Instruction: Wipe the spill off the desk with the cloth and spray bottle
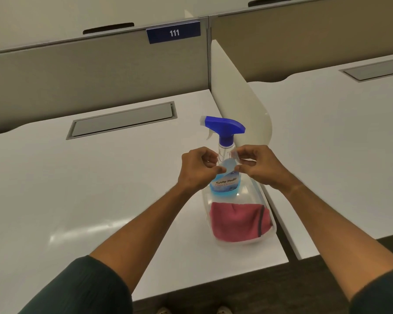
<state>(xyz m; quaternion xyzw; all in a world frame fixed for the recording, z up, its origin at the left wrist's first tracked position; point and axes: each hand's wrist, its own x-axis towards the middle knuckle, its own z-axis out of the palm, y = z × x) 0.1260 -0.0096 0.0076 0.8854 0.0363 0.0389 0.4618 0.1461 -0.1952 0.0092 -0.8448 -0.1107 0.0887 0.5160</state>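
Both hands meet in front of the spray bottle (225, 155), which stands upright in a clear plastic bin (268, 232) on the white bench (77, 189). The left hand (197, 166) and right hand (256, 164) have fingers curled nearly closed (whether they grip anything, I cannot tell). A pink cloth (238, 220) lies in the bin's near end.

Dark green ribbed sleeves are pushed up above both elbows, leaving the forearms bare down to the left hand (196, 167) and right hand (259, 165), with no rings or watch visible.
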